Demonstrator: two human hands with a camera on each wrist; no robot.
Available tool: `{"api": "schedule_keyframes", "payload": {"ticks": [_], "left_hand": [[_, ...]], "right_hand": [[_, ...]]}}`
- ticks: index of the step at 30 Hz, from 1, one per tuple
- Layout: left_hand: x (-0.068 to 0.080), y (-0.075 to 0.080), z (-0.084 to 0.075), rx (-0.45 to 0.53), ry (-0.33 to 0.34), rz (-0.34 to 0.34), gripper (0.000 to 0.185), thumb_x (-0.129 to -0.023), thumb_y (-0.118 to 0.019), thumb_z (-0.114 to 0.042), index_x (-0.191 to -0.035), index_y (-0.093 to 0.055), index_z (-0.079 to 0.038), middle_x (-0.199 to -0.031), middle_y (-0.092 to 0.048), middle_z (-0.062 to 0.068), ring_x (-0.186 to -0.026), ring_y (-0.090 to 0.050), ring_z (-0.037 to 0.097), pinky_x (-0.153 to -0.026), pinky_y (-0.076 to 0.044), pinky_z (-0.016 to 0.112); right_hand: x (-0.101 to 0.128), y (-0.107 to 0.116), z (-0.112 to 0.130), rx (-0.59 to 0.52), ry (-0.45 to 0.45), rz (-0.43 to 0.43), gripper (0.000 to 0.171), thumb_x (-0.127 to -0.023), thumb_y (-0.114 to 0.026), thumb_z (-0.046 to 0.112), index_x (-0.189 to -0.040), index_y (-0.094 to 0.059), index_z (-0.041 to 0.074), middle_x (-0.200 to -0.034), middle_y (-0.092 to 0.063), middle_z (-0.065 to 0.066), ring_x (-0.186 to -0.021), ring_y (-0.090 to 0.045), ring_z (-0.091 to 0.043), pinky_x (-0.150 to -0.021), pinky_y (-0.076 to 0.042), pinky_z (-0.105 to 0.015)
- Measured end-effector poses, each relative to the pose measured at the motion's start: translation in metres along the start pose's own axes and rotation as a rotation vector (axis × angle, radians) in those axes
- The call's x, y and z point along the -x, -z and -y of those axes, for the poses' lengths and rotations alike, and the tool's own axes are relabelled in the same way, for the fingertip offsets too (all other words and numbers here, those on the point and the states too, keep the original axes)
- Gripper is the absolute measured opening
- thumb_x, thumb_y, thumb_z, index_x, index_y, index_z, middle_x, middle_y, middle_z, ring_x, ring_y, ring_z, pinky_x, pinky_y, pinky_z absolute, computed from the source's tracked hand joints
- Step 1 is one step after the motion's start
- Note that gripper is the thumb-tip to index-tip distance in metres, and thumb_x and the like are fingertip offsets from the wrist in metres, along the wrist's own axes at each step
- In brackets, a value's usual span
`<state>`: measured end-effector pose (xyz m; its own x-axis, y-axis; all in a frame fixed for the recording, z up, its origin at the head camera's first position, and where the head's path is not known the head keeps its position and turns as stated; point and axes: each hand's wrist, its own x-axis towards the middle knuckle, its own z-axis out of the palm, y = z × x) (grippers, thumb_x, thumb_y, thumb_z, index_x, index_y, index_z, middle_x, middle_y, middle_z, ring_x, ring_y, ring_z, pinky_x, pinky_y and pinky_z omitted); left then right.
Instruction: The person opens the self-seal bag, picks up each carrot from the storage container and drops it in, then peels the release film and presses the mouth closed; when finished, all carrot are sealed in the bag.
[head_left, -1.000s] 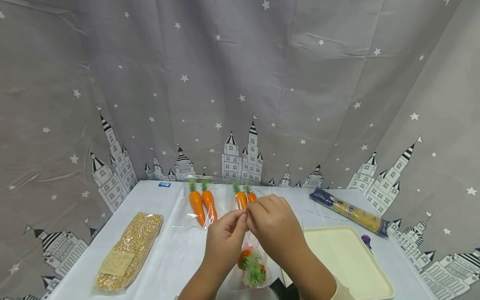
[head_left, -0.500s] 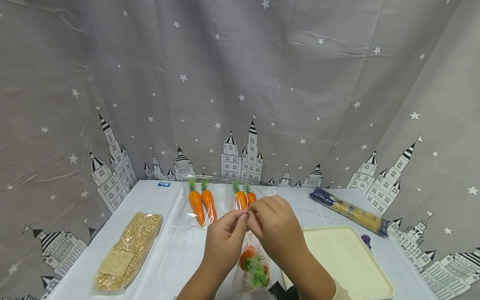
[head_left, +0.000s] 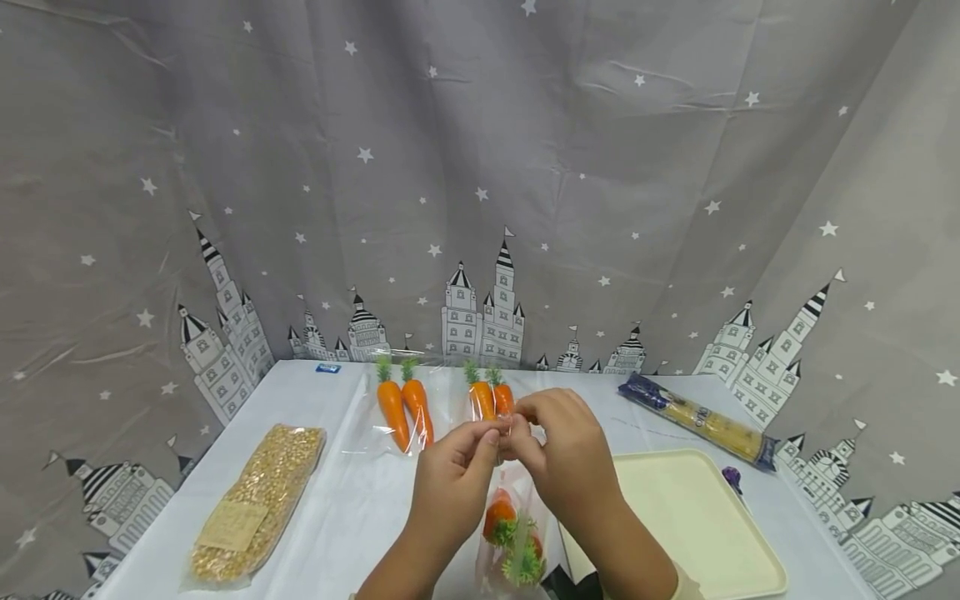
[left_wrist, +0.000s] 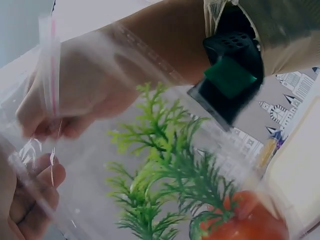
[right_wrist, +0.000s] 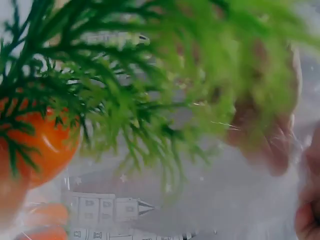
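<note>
Both your left hand (head_left: 456, 467) and right hand (head_left: 561, 450) pinch the clear bag (head_left: 517, 533) at its top edge — carrots hang straight below, long axis vertical, beside the tray (head_left: 697, 517).

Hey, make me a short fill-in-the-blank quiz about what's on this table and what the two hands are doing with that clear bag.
1. Both hands, left hand and right hand, pinch the top of a clear plastic bag holding toy ____.
2. The long clear packet of yellow kernels lies on the ____ side of the white table.
3. The cream rectangular tray lies to the ____ of the hands.
4. The dark blue-ended spaghetti packet lies ____ the tray.

Missing words: carrots; left; right; behind
</note>
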<state>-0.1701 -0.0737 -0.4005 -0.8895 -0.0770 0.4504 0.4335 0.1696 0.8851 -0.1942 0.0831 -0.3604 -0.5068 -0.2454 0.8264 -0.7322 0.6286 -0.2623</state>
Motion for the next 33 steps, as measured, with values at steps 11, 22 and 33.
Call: {"api": "schedule_keyframes", "payload": {"ticks": [11, 22, 33], "left_hand": [[-0.005, 0.003, 0.002, 0.020, 0.034, -0.073, 0.025, -0.109, -0.058, -0.030, -0.116, -0.073, -0.011, -0.102, -0.081, -0.004, -0.086, -0.078, 0.013, -0.080, -0.063, 0.028], [-0.011, 0.013, 0.002, -0.007, 0.112, -0.140, 0.023, -0.108, -0.059, -0.027, -0.114, -0.072, -0.010, -0.103, -0.081, -0.002, -0.087, -0.079, 0.011, -0.079, -0.063, 0.025], [-0.017, 0.021, 0.002, -0.021, 0.184, -0.197, 0.015, -0.108, -0.059, -0.020, -0.111, -0.072, -0.013, -0.101, -0.080, -0.004, -0.088, -0.079, 0.012, -0.078, -0.063, 0.027]], "right_hand": [[0.004, 0.010, -0.004, -0.147, -0.238, -0.076, 0.012, -0.089, -0.071, 0.000, -0.094, -0.070, 0.011, -0.088, -0.067, 0.005, -0.083, -0.061, -0.006, -0.074, -0.057, -0.027], [0.006, 0.030, -0.010, -0.270, -0.578, -0.046, 0.007, -0.100, -0.065, 0.006, -0.098, -0.070, 0.011, -0.092, -0.070, 0.001, -0.087, -0.063, -0.013, -0.086, -0.056, -0.026], [0.011, 0.042, -0.028, -0.354, -0.676, -0.109, 0.007, -0.104, -0.061, 0.007, -0.102, -0.067, 0.006, -0.095, -0.069, -0.003, -0.087, -0.065, -0.015, -0.070, -0.053, -0.020]]}}
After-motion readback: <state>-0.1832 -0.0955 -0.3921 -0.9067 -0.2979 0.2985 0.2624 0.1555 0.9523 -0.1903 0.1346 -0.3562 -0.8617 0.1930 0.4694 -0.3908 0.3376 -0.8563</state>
